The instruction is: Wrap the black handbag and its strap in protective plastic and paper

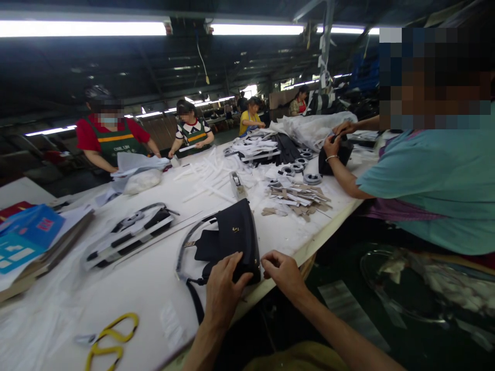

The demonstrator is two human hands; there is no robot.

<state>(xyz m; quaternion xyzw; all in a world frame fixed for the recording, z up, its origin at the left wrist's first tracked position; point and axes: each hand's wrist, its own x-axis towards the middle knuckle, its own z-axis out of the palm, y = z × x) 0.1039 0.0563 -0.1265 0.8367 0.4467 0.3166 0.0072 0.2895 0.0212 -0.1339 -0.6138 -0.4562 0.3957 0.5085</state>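
A dark navy handbag [234, 232] with a grey strap lies flat on the white worktable [154, 278] right in front of me. My left hand [223, 288] rests on its near edge, fingers curled over the bag's bottom rim and holding it. My right hand [281, 271] is just to the right of the bag's corner, fingers bent into a loose pinch at the table edge; what they pinch is too small to make out.
Yellow-handled scissors [110, 340] lie near the front left. Grey straps [127, 234] lie left of the bag, stacked books [31, 242] at far left. White strips, tape rolls [311, 179] and cardboard scraps cover the middle. A person in teal [425, 180] works at right; others across the table.
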